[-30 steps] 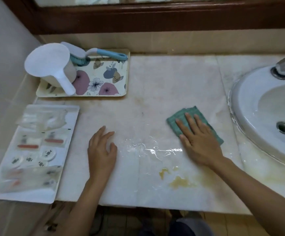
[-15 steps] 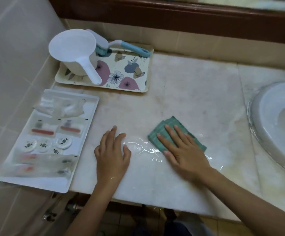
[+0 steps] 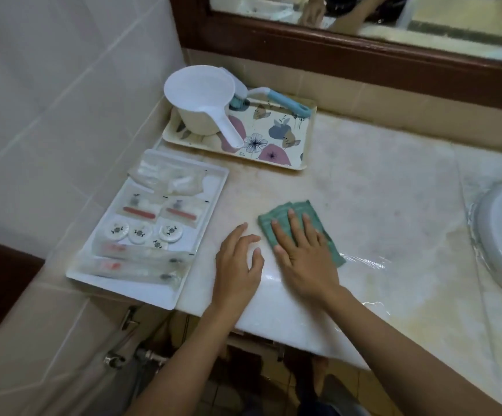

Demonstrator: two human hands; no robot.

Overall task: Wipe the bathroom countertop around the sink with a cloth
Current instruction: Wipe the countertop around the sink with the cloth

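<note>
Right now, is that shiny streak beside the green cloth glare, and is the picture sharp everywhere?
Head view: yes, light glints off a wet film on the countertop right of the cloth under the right hand; the mirror at the top looks blurred; the wide lens bows the sink rim and slants the wall tiles; shadows are soft.

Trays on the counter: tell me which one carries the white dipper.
The floral tray at the back; the dipper stands on it beside a blue-handled brush. The plain white tray holds wrapped toiletries.
</note>
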